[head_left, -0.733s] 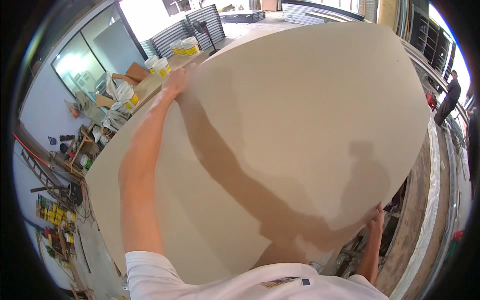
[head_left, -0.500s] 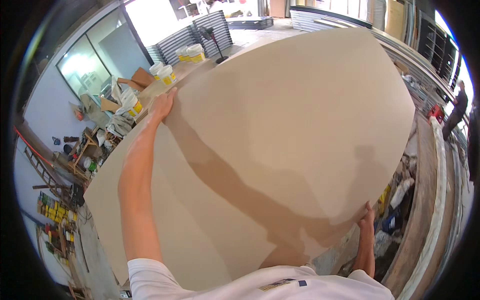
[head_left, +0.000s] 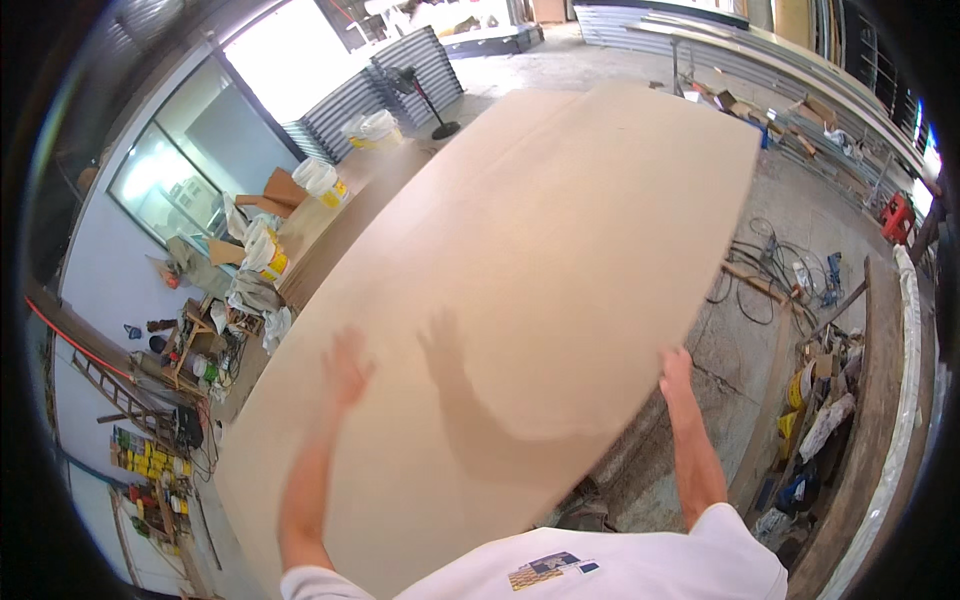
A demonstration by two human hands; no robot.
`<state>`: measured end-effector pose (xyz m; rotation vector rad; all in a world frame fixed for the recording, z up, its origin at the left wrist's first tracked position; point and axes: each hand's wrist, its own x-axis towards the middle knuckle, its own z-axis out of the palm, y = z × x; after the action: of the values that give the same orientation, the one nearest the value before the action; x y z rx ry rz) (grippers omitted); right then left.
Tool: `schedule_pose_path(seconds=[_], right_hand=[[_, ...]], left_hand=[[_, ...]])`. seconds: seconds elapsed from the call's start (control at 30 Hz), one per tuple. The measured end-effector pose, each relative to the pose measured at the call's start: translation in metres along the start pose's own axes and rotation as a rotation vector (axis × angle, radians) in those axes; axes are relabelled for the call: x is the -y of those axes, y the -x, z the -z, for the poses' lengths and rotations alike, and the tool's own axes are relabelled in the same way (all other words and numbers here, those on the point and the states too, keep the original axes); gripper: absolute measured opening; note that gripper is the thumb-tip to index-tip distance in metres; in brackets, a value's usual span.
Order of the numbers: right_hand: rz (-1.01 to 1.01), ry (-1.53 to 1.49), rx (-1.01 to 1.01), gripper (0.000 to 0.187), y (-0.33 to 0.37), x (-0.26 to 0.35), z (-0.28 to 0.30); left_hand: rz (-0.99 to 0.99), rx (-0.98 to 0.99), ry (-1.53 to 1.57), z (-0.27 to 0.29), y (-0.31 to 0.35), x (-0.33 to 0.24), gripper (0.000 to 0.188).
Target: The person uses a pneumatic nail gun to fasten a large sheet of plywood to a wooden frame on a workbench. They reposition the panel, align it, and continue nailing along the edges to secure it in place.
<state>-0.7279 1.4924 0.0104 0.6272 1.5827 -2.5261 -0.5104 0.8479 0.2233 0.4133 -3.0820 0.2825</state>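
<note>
As I look down through the head camera, a huge beige panel (head_left: 560, 250) fills the middle of my view, whatever bears it hidden beneath. Close along its left side runs a low board stack (head_left: 315, 225); ribbed grey sheets (head_left: 415, 70) stand piled past its far end. On my right, a long wooden plank (head_left: 882, 350) borders the floor, with a standing fan (head_left: 425, 100) far left and a red stool (head_left: 897, 218) far right. White-and-yellow buckets (head_left: 320, 182) crowd the stack, and tangled black cables (head_left: 755, 285) litter the floor just off the right edge. The hands are well apart: the left hand (head_left: 347, 368), blurred, spreads its fingers over the panel, contact unclear; the right hand (head_left: 676, 370) meets the right edge, fingers bent, though I cannot tell whether it grips.
</note>
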Motion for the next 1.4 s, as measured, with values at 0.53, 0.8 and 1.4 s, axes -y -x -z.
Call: schedule_pose_path(seconds=[0.53,0.8,1.4], right_hand=[[-0.055,0.216,0.298,0.052,-0.005,-0.066,-0.13],[-0.013,0.345,0.185,0.047,-0.034,-0.091,-0.151],[0.285,1.461,0.247,0.058,-0.133,-0.096,-0.294]], left_hand=[[0.401,0.023,0.424,-0.113,0.341,-0.192,0.1],[0.298,-0.017,0.332,-0.126,0.376,-0.181,0.107],[0.403,0.008,0.227,-0.135,0.221,-0.142,0.096]])
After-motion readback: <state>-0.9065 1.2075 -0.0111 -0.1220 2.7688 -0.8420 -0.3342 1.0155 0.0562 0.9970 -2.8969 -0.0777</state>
